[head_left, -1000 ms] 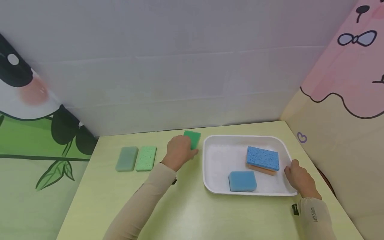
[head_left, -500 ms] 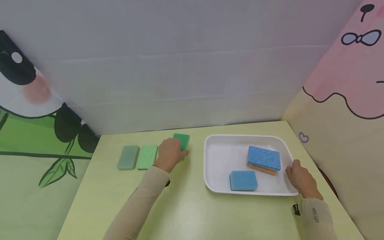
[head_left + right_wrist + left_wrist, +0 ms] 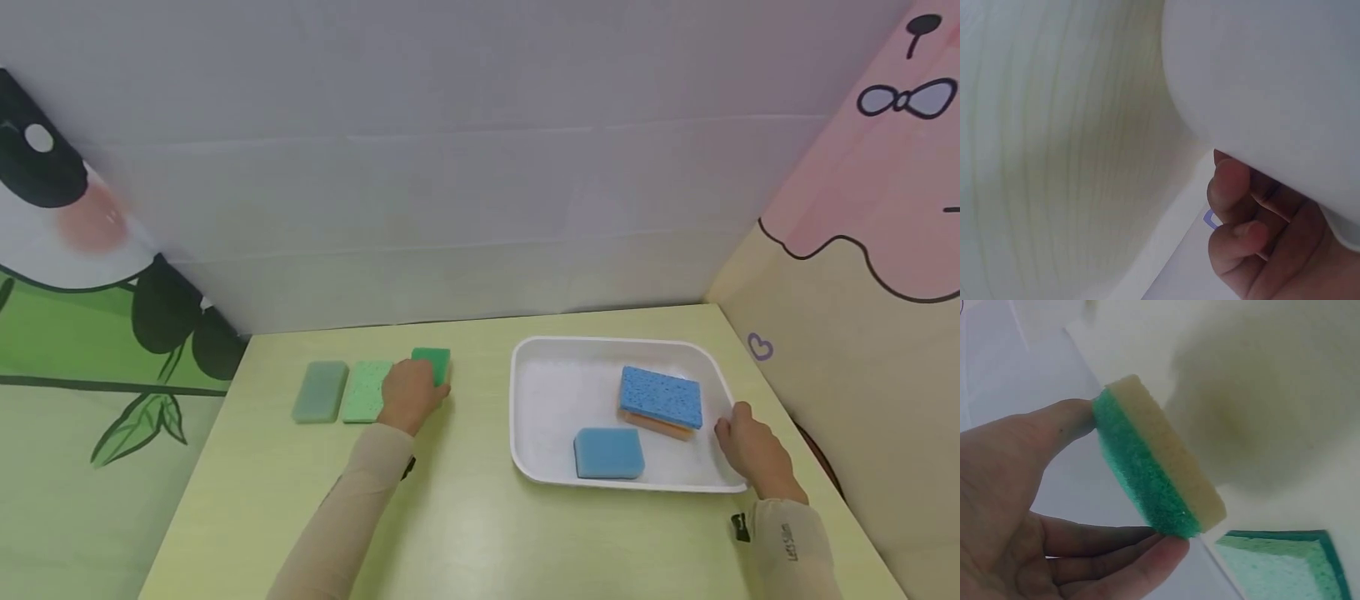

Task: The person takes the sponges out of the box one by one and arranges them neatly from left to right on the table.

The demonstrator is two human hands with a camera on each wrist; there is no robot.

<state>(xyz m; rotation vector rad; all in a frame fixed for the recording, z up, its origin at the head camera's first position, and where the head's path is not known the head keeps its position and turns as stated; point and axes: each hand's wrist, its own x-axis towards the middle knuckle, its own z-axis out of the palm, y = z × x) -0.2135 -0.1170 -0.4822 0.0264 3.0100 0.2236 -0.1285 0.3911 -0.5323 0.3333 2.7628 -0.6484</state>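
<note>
My left hand [image 3: 407,398] pinches a sponge with a green layer and a cream layer [image 3: 1154,456] by its edges, thumb on one side and fingers on the other. In the left wrist view it casts a shadow on the table beneath. A light green sponge [image 3: 365,392] lies just left of that hand, beside a grey-green sponge [image 3: 320,392]. On the right, my right hand [image 3: 757,452] grips the right rim of a white tray [image 3: 555,392], fingers curled under it in the right wrist view. Inside the tray lie a speckled blue sponge with an orange underside [image 3: 660,395] and a plain blue sponge [image 3: 609,452].
The pale yellow table [image 3: 480,533] reaches back to a white wall sheet [image 3: 480,208]. Side panels with cartoon drawings stand on the left and right; the right panel [image 3: 840,358] is close to my right hand.
My left hand has moved left with the green and cream sponge, away from the tray and toward the light green sponge. The right hand stays at the tray's rim.
</note>
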